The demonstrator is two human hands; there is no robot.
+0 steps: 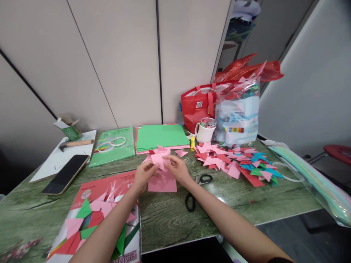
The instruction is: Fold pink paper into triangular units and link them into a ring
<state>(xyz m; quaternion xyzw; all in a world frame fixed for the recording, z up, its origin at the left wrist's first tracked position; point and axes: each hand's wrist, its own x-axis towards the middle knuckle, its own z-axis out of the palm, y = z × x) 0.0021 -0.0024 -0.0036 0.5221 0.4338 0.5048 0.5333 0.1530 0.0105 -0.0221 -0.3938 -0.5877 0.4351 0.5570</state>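
Observation:
Both my hands meet over the middle of the green table (246, 204), holding one folded pink paper piece (160, 157) between them. My left hand (144, 175) pinches its left side and my right hand (178, 168) grips its right side. Under the hands lies a flat pink paper sheet (164, 185). A small pink triangle (181, 153) lies just behind. Black-handled scissors (196, 191) rest on the table beside my right wrist.
A heap of folded pink, red, blue and green paper pieces (236, 164) lies at right. Green paper stack (161, 137), tape rolls (112, 143), hammer (75, 144), phone (66, 174), white mug (205, 130), red bag (197, 107), clear plastic bag (238, 117), paper package (95, 219) near front left.

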